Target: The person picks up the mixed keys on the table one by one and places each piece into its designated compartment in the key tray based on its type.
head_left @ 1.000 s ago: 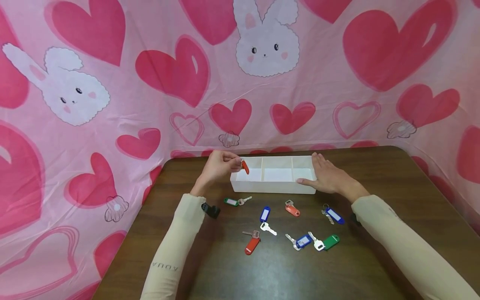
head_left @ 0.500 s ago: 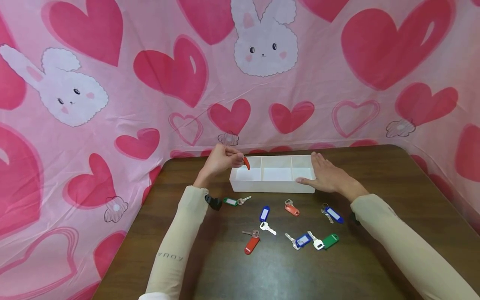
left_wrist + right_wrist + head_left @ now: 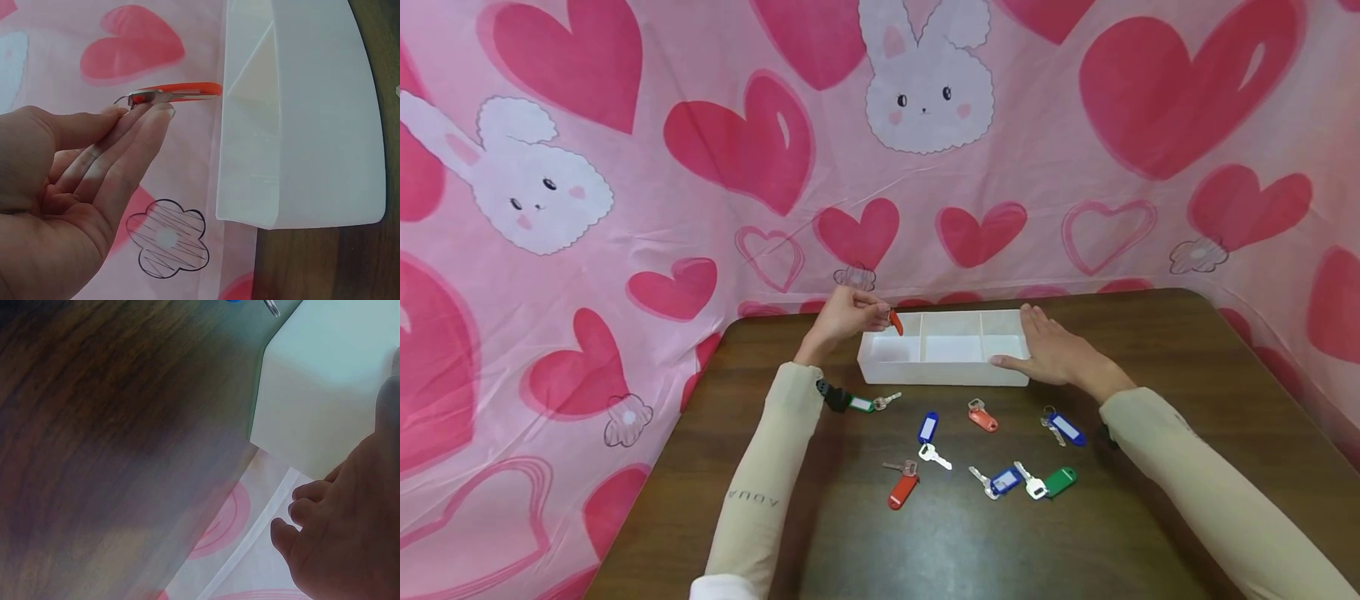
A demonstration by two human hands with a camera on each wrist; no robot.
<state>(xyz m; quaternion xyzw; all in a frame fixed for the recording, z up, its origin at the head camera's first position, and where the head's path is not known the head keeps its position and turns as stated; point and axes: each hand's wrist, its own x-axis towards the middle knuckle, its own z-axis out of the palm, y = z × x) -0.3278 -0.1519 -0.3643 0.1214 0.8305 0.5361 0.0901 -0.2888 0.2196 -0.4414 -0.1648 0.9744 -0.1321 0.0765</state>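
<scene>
left fingers [image 3: 140, 147]: pinched, raised | right fingers [image 3: 1036, 323]: extended | both arms [image 3: 775, 450]: stretched forward

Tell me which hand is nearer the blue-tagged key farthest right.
Right. The right hand rests against the box, just beyond that blue-tagged key; the left hand is by the box's left end, pinching a red-tagged key.

The slim orange-red plastic key tag [image 3: 200, 87] is contrasting with the plain white rectangular box [image 3: 943, 373]. Nearer, silvery metal keys [image 3: 1036, 487] are accompanying oval plastic tags [image 3: 903, 492] in blue, green, red and orange. The wooden tabletop [image 3: 962, 550] is showing dark brown grain. Farther, a pink fabric backdrop [image 3: 925, 183] is displaying pinkish-red hearts [image 3: 1161, 92] and white rabbits [image 3: 928, 104].
</scene>
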